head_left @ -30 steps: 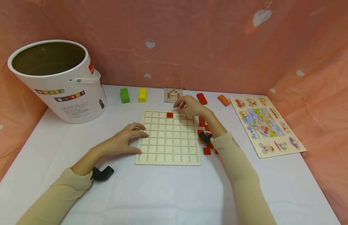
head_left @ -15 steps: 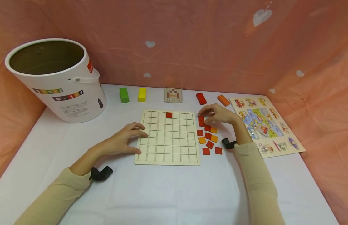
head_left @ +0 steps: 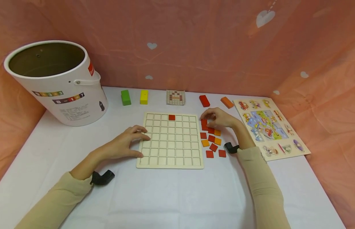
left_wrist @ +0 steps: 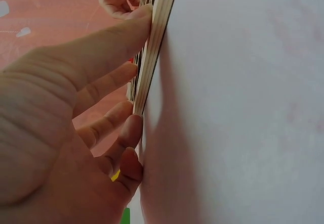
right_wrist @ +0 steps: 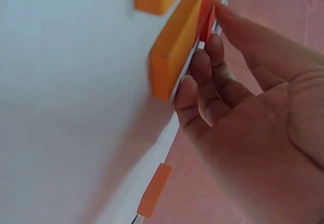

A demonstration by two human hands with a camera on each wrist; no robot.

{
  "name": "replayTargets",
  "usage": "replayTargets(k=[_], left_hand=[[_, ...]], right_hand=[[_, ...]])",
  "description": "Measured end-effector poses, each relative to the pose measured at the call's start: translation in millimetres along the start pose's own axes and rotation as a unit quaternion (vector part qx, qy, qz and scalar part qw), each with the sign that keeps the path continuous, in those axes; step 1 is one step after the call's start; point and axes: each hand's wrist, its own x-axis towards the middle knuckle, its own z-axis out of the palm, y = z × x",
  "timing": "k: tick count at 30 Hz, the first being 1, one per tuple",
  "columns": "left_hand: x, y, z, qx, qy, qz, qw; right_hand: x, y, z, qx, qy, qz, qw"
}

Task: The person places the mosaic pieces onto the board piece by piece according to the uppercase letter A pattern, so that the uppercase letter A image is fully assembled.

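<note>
In the head view a pale wooden grid board (head_left: pixel 171 143) lies flat, one red square tile (head_left: pixel 172 117) in its top row. My left hand (head_left: pixel 124 143) rests at the board's left edge; thumb and fingertips touch the rim, fingers spread. Right of the board, my right hand (head_left: pixel 221 117) is over the upper end of a scatter of red and orange tiles. Its thumb and fingers pinch at a red tile (right_wrist: pixel 208 19) in the right wrist view, beside an orange tile (right_wrist: pixel 174 47). The index fingertip is partly hidden there.
A white bucket (head_left: pixel 88 105) stands at the left. Along the back are green (head_left: pixel 126 97), yellow (head_left: pixel 144 97), red (head_left: pixel 204 100) and orange blocks (head_left: pixel 227 102) and a small pattern card (head_left: pixel 175 97). A picture puzzle board (head_left: pixel 269 130) lies at the right.
My right hand has moved from above the board's top row rightward to the loose tiles, and has stayed there over the last half second. The left hand keeps its place.
</note>
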Motion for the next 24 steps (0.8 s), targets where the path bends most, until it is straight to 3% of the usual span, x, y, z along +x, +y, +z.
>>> replayTargets(k=[16,24], left_hand=[[0.0,-0.5,0.7,-0.011,0.002,0.001,0.9999],[0.5,-1.1,1.4,-0.019,-0.001,-0.005,0.9998]], right_hand=[[4.9,-4.1,-0.6,-0.004,0.004,-0.037,0.9993],[42.5,-48.0,18.7,0.036,0.027,-0.087,0.9952]])
